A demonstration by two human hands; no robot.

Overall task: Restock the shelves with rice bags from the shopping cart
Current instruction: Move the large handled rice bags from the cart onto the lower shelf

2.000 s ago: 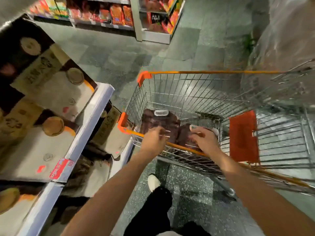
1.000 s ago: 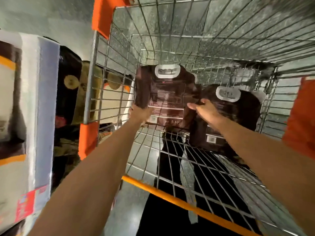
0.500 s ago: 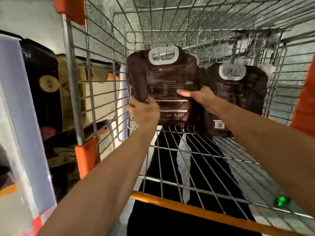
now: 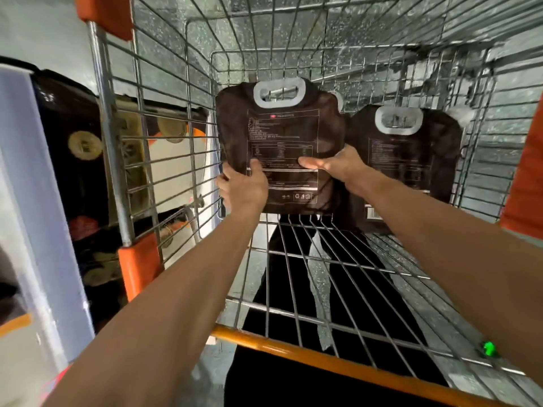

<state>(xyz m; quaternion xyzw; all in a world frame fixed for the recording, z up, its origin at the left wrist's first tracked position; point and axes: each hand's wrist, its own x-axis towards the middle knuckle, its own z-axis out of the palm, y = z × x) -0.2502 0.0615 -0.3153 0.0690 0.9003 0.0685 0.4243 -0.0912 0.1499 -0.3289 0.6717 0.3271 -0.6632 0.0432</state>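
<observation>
Two bare forearms of mine cross the orange near rim of the shopping cart [image 4: 323,361] and reach over its wire floor. My left hand [image 4: 245,186] grips the lower left edge of a dark brown rice bag [image 4: 282,136], thumb on the printed face. My right hand [image 4: 338,165] clamps its right edge at mid height, thumb laid across the print. The bag stands upright toward the cart's far left corner, its white carry handle [image 4: 279,94] on top; whether its bottom edge touches the wire floor I cannot tell. Just beside it, toward the far right corner, a second rice bag [image 4: 411,163] stands by the far wall, partly behind my right wrist. Beyond the cart's left wall, a shelf [image 4: 29,201] holds black-and-cream bags [image 4: 85,145].
</observation>
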